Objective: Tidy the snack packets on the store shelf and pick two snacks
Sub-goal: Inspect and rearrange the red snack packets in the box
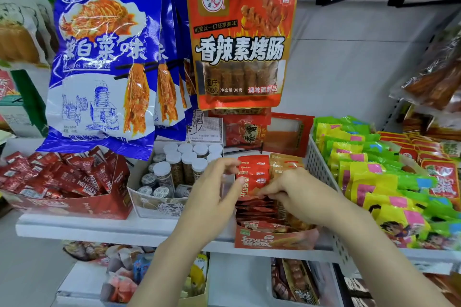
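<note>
A red cardboard display box [274, 240] on the white shelf holds rows of small red snack packets [253, 172] and orange-brown ones [285, 163]. My right hand [296, 194] reaches into the box from the right, its fingertips pinching the tops of the red packets near the middle. My left hand [214, 192] hovers at the box's left side with fingers curled loosely; its thumb touches an upright red packet and a clear wrapper edge. Whether the left hand grips anything is unclear.
Left of the box stand a carton of small capped jars [179, 169] and a red Nescafe sachet box [64, 182]. A white basket [321, 172] of yellow-green packets sits right. Blue bags [102, 62] and a red-orange bag [239, 45] hang on hooks above.
</note>
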A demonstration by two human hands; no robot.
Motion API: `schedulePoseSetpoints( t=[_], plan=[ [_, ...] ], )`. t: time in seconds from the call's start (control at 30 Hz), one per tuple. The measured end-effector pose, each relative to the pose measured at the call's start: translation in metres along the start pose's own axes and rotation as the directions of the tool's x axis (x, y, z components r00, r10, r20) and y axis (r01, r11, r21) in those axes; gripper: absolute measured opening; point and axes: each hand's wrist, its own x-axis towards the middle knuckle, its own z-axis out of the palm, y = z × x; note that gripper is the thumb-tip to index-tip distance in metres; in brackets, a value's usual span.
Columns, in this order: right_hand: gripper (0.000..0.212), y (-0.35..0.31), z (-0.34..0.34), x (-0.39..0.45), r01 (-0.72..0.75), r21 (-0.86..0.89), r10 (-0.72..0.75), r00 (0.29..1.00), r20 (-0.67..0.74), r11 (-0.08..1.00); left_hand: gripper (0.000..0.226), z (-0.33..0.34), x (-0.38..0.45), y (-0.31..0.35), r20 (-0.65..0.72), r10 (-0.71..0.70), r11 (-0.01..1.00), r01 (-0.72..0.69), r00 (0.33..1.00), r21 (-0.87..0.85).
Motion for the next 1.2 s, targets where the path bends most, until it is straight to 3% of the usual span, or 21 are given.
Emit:
schedulePoseSetpoints(
  t=[0.1, 0.17, 0.23, 0.3, 0.7, 0.8, 0.97, 1.1, 1.2],
  plan=[
    [0.049, 0.002, -0.011, -0.004, -0.014, 0.037, 0.013, 0.999, 0.038, 0.999, 0.03, 0.006, -0.002, -0.003, 0.261, -0.042, 0.999, 0.034, 0.964, 0.035],
    [0.046, 0.006, -0.015, 0.0, -0.051, 0.079, 0.058, 0.994, -0.093, 0.996, 0.03, 0.008, -0.004, -0.003, 0.335, -0.084, 0.996, 0.077, 0.939, 0.034],
    [0.039, 0.01, -0.01, 0.01, -0.099, 0.065, 0.114, 0.949, -0.293, 0.993, 0.029, 0.007, -0.003, -0.005, 0.351, -0.099, 0.995, 0.094, 0.931, 0.03],
    [0.03, 0.013, 0.001, 0.022, -0.141, 0.038, 0.144, 0.91, -0.39, 0.989, 0.029, 0.004, -0.003, -0.008, 0.375, -0.094, 0.995, 0.095, 0.922, 0.017],
    [0.014, 0.019, 0.029, 0.053, -0.222, -0.103, 0.19, 0.948, -0.257, 0.97, 0.03, 0.002, -0.005, -0.015, 0.376, -0.054, 0.995, 0.083, 0.925, -0.06],
    [0.012, 0.015, 0.025, 0.049, -0.159, -0.104, 0.118, 0.938, -0.325, 0.982, 0.029, -0.001, -0.005, -0.017, 0.391, -0.056, 0.994, 0.087, 0.918, -0.061],
    [0.01, 0.003, -0.009, 0.03, -0.007, 0.075, 0.052, 0.784, -0.619, 0.997, 0.032, 0.0, -0.004, -0.016, 0.406, -0.068, 0.998, 0.068, 0.912, 0.014],
    [0.012, -0.003, -0.035, 0.009, 0.051, 0.117, 0.054, 0.666, -0.744, 0.992, 0.032, 0.001, -0.003, -0.011, 0.415, -0.102, 0.992, 0.124, 0.904, -0.025],
    [0.01, -0.007, -0.052, -0.008, 0.103, 0.185, 0.093, 0.578, -0.811, 0.977, 0.028, -0.004, -0.004, -0.008, 0.329, -0.105, 0.982, 0.15, 0.939, -0.115]
  ],
)
